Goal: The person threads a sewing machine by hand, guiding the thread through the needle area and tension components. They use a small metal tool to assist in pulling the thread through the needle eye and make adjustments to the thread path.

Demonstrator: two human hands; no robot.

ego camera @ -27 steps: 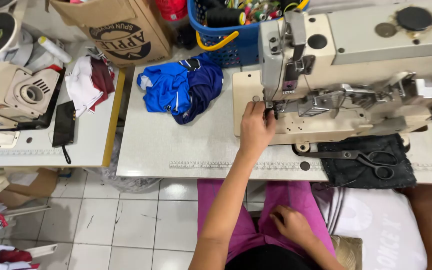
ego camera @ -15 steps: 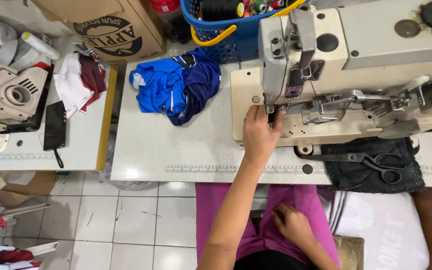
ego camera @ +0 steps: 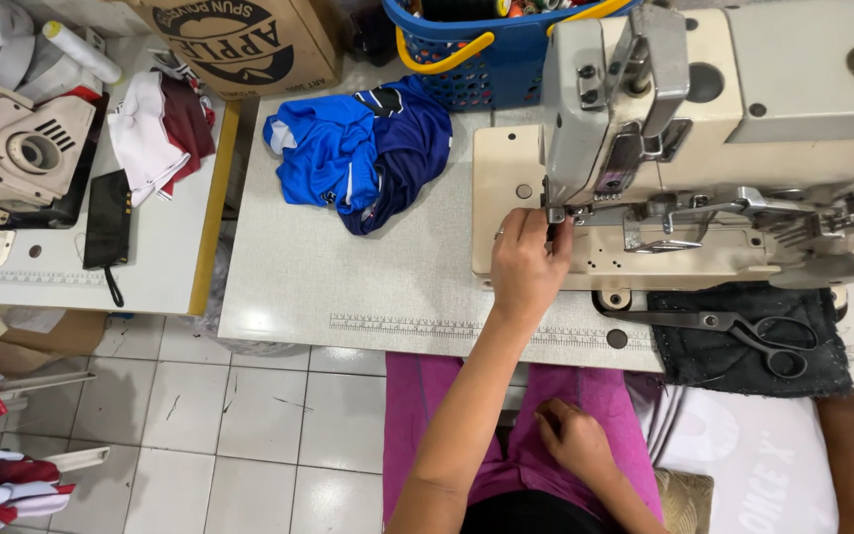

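One hand, the left hand (ego camera: 524, 265), is pinching its fingertips at the sewing machine (ego camera: 684, 148) needle area on the worktop (ego camera: 368, 287), steadying it; the right hand (ego camera: 575, 440) is resting loosely curled, empty, on the lap.

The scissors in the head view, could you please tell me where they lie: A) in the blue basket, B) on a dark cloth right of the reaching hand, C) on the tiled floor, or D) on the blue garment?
B: the scissors lie flat on a dark cloth at the table's front edge, below the sewing machine and right of the left hand.
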